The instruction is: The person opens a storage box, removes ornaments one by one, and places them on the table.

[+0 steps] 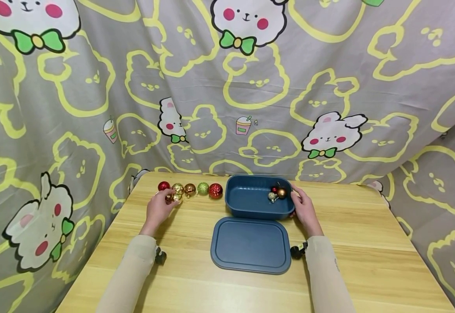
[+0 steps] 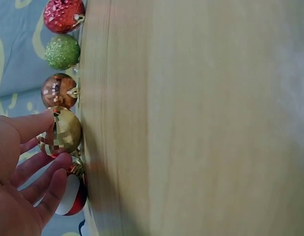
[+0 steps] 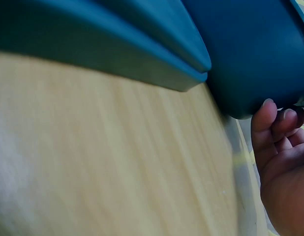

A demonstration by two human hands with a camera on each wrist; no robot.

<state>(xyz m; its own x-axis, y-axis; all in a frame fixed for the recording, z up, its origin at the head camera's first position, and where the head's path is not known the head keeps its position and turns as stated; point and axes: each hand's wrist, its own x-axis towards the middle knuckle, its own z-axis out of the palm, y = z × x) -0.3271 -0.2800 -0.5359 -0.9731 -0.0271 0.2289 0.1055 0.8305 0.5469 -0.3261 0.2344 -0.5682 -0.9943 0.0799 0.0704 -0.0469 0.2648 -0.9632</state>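
My left hand (image 1: 159, 209) is at the left end of a row of Christmas balls, its thumb and fingers around a shiny gold ball (image 2: 63, 132) with a faceted surface. Beside it lie a brown ball (image 1: 189, 190), a green glittery ball (image 1: 203, 188) and a red glittery ball (image 1: 215, 191). A red-and-white ball (image 2: 73, 195) shows behind the fingers in the left wrist view. My right hand (image 1: 305, 211) grips the right end of an open dark blue box (image 1: 247, 216). Inside, at its right, are a copper ball (image 1: 281, 193) and smaller red and silvery ornaments.
The box's blue lid (image 1: 251, 245) lies flat on the wooden table (image 1: 188, 269), just in front of the box. A patterned curtain (image 1: 266, 130) hangs along the table's back edge and both sides.
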